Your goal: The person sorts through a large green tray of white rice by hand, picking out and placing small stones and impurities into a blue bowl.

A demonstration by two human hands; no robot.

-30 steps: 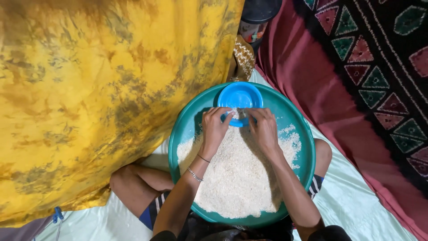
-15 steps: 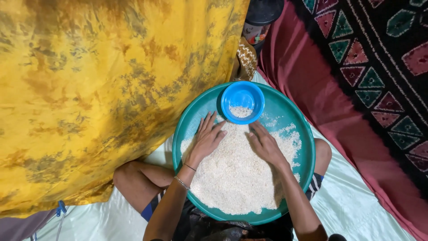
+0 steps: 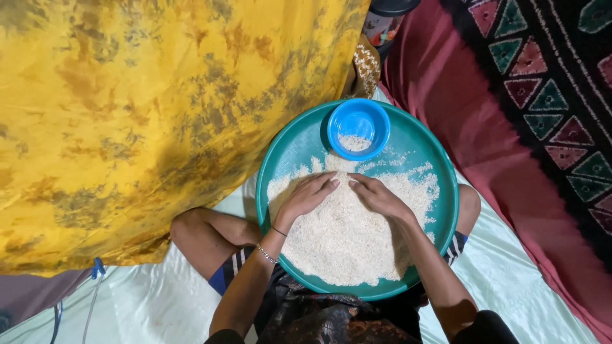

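Observation:
A round teal tray (image 3: 290, 150) rests on my lap, spread with white rice (image 3: 347, 239). A small blue bowl (image 3: 359, 126) with a little rice in it sits at the tray's far edge. My left hand (image 3: 306, 196) lies flat on the rice, fingers together and pointing toward the bowl. My right hand (image 3: 380, 196) lies flat beside it, fingertips nearly meeting the left ones. Neither hand holds anything. A bracelet and a thin band circle my left wrist.
A large yellow mottled cloth (image 3: 153, 108) hangs to the left. A dark red cloth (image 3: 459, 95) and a black patterned textile (image 3: 548, 76) lie to the right. A pale sheet (image 3: 159, 299) covers the floor. A dark container (image 3: 386, 16) stands beyond the tray.
Both hands have left the blue bowl and drawn back toward me onto the rice. The bowl now stands alone at the tray's far edge.

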